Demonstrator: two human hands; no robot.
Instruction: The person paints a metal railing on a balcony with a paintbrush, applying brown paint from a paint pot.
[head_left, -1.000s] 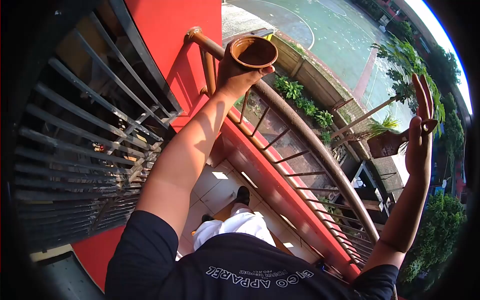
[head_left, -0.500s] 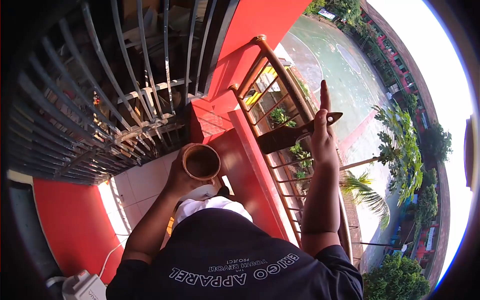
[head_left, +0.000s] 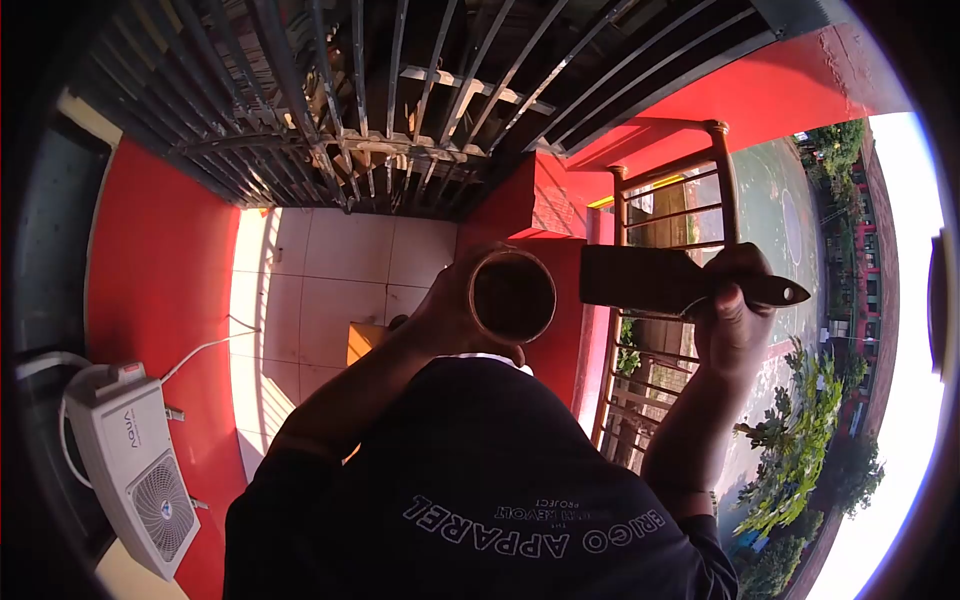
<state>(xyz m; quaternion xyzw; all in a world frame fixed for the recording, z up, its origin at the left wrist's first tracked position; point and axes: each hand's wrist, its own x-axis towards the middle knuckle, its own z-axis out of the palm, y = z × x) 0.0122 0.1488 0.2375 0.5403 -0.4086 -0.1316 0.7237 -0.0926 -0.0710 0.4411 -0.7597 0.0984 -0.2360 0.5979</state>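
Note:
My left hand (head_left: 450,310) is wrapped round the side of a round brown cup (head_left: 552,298), held in front of my chest with its open mouth facing me. The inside of the cup is dark, so its contents do not show. To the right, my right hand (head_left: 735,325) grips the handle of a wide, dark paintbrush (head_left: 640,277). My thumb lies along the near side of the handle, and the handle's end with its hanging hole sticks out past my fist. The broad end of the brush points left toward the cup, apart from it.
A brown metal railing (head_left: 729,190) stands beyond the brush, above a green court. Dark metal bars (head_left: 395,90) cross the top of the view, by a red wall (head_left: 165,230). An air conditioner unit (head_left: 135,465) is at lower left, over a tiled floor (head_left: 345,245).
My view has turned toward the left. The brush has swung level and come closer to the cup, and the fingers of my right hand, partly stretched before, have closed round the handle.

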